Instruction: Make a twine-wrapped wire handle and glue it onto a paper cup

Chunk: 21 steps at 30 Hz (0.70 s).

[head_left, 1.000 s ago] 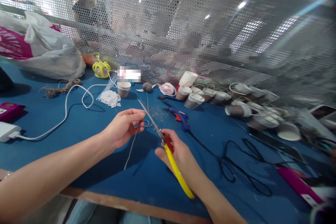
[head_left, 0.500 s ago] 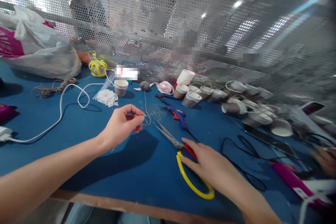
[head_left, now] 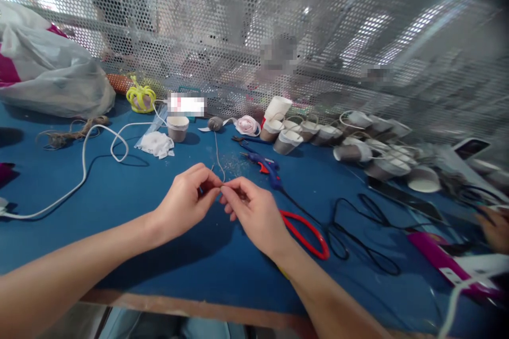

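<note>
The thin grey string (head_left: 217, 153) runs from a small ball of string (head_left: 215, 124) toward me and ends in my fingers. My left hand (head_left: 185, 198) is closed, pinching it between thumb and forefinger. My right hand (head_left: 256, 214) pinches at the same spot, its fingertips meeting the left ones just above the blue table. Under the right wrist lie the scissors, whose red handle (head_left: 325, 246) shows while the blades are hidden. A blue hot glue gun (head_left: 270, 170) rests beyond the right hand.
Several grey-white paper cups (head_left: 288, 141) with handles stand along the back right. A white cable (head_left: 84, 159) curls across the left, near a white plastic bag (head_left: 59, 74). Black cable (head_left: 377, 259) loops at right. Another person's hand (head_left: 495, 228) shows at the right edge.
My right hand has let go of the scissors and moved left to join my left hand at the string. The scissors now lie on the table. The view has shifted slightly.
</note>
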Motion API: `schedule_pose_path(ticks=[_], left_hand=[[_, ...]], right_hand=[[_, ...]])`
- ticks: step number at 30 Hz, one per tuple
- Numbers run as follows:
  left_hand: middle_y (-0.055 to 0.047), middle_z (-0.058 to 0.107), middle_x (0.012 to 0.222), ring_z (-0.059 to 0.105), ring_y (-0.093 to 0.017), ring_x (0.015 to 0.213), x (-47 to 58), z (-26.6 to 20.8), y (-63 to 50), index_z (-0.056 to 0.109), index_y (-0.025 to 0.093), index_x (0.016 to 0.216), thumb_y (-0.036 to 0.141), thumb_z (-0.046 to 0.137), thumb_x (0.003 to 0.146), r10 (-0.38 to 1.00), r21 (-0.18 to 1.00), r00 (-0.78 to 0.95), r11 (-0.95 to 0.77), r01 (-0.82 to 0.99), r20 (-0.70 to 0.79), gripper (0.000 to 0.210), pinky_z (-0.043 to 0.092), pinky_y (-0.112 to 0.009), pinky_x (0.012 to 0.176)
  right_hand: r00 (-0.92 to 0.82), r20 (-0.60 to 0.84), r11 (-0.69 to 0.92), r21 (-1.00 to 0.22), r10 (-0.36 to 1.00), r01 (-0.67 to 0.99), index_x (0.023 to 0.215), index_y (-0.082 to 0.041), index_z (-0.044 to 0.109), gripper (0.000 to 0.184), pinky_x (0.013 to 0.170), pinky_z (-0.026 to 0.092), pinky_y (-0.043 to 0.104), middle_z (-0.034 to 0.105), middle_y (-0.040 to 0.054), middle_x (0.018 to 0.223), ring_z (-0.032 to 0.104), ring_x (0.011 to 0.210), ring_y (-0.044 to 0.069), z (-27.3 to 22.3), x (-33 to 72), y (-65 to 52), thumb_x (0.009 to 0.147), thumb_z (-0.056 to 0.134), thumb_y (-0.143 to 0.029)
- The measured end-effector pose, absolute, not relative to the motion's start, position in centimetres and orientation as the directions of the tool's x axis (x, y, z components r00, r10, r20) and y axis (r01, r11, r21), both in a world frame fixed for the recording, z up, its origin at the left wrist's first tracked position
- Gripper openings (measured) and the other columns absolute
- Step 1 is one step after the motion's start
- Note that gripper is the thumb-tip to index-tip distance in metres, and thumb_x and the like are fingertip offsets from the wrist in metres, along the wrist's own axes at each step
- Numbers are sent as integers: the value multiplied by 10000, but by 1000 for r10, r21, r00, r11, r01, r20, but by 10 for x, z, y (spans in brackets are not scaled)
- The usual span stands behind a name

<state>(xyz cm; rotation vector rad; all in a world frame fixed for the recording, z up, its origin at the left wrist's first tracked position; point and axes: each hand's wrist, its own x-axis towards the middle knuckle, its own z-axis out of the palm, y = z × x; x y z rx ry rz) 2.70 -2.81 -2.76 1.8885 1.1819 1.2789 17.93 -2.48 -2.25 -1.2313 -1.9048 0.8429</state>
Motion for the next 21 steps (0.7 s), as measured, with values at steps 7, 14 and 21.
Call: schedule_pose_path(ticks=[7,14,21], left_hand=[[-8,545,674,485,-98,585,26,-28,-29,603,168,695,123,537,723,900,835,127,-434,340,416,84,369,-200,549],[-11,561,693,500,-113,613,28,-35,-27,563,162,808,214,530,753,957,919,122,-287,271,263,82,389,-216,568],[-13,555,707,500,-104,616,26,-34,-28,582,158,742,192,521,754,934,889,143,-355,289,327,71,385,-207,567]], right_hand=[[-326,399,514,-615,857,598,693,-182,525,166,537,439,223,589,9,636,543,560,110,-23,178,-25,829,460,-250],[-337,468,571,-571,817,590,705,-177,526,154,573,415,226,561,0,640,511,575,104,-26,177,-25,831,448,-219],[-327,449,552,-607,832,571,715,-181,517,142,578,435,232,572,5,651,532,590,112,-29,178,-25,831,456,-236]])
